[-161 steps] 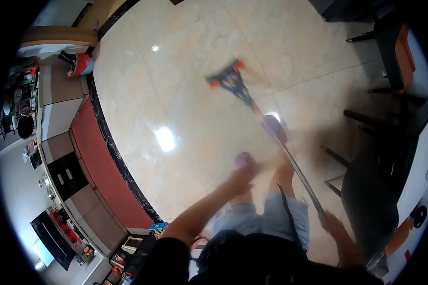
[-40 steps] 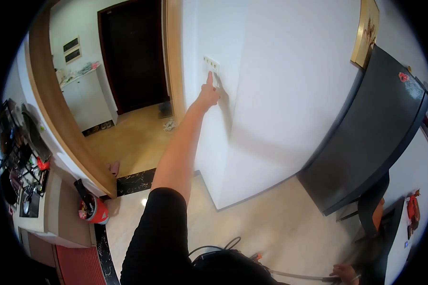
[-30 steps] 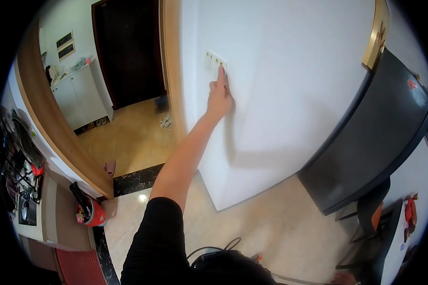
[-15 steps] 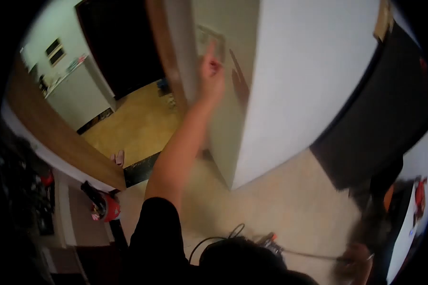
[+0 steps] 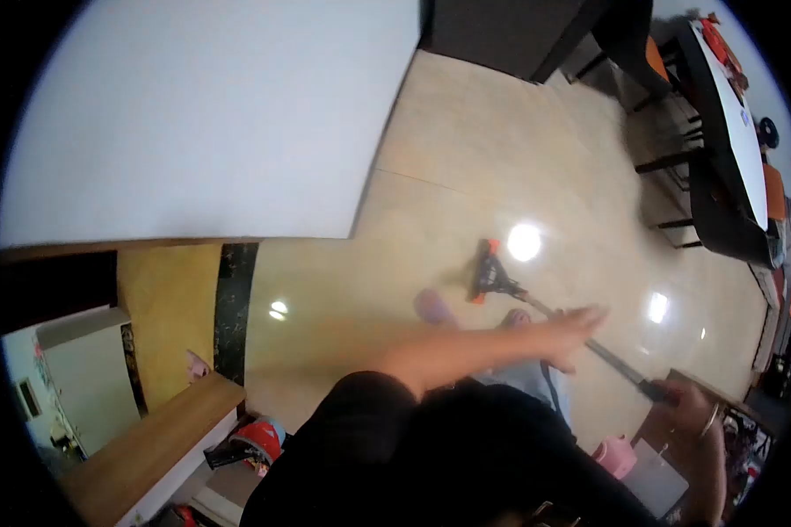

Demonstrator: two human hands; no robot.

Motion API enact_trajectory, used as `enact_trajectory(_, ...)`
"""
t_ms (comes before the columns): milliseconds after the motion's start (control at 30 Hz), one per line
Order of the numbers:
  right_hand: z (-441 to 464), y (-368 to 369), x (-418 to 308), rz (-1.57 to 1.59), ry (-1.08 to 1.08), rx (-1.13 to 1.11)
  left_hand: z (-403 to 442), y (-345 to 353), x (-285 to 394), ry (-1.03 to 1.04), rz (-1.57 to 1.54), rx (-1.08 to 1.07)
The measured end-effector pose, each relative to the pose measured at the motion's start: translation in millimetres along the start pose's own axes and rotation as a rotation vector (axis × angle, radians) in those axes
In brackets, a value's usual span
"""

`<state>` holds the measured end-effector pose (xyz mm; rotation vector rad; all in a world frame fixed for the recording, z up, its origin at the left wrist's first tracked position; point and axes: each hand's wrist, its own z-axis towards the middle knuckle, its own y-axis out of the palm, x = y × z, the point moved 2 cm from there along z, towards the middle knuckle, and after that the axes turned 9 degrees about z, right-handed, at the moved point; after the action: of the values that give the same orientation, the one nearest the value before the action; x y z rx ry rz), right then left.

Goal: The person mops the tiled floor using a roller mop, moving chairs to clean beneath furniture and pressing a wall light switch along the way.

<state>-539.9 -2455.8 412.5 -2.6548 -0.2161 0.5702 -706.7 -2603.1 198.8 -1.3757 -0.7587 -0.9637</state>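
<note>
My right hand [image 5: 690,408], with a bracelet at its wrist, is closed round the dark handle end of a stick vacuum cleaner [image 5: 613,358]. Its grey tube slants up and left to a black floor head [image 5: 494,279] with orange ends, which rests on the tiles. Fingers stretched out, my left hand [image 5: 573,335] passes over the middle of the tube. I cannot tell whether it touches the tube. Below that forearm are my feet, one in a pinkish slipper [image 5: 432,306], partly hidden.
A white wall [image 5: 211,114] stands at upper left, beside a doorway with a dark threshold [image 5: 235,307]. Black chairs [image 5: 721,215] and a white-topped table [image 5: 736,132] are at right. A red bucket-like container [image 5: 264,439] is at lower left; a pink object [image 5: 615,457] lies at lower right.
My left hand has come away from the switch plate on the wall and swung over the vacuum tube. The view has turned right, and the floor head now shows fully.
</note>
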Motion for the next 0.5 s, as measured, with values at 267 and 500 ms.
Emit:
enact_trajectory(267,-16,4,12,0.235,0.025,0.07,108,118,-37,0.026,0.075,-0.485)
enact_trajectory(500,112,-35,113,0.437,-0.188,-0.113,117,99,-137,-0.276,0.338,-0.409)
